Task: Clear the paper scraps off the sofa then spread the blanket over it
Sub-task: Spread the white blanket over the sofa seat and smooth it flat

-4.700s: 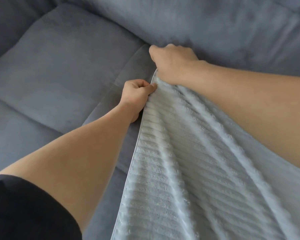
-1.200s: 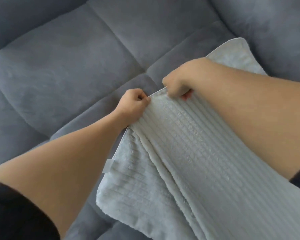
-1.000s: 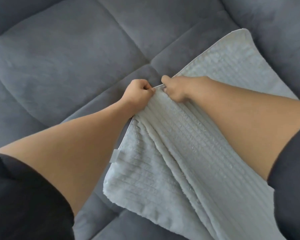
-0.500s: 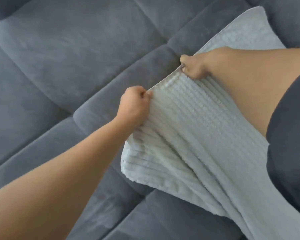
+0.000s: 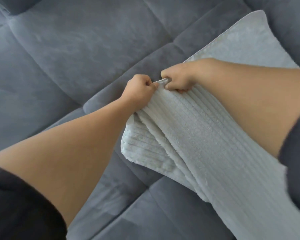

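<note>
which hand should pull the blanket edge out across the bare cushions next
Left, probably: the left hand grips the blanket edge nearest the bare sofa; the right hand can anchor.

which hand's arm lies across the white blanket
The right hand: its forearm crosses over the white blanket, while the left hand reaches in over the bare grey sofa. Both grip the same blanket edge.
</note>
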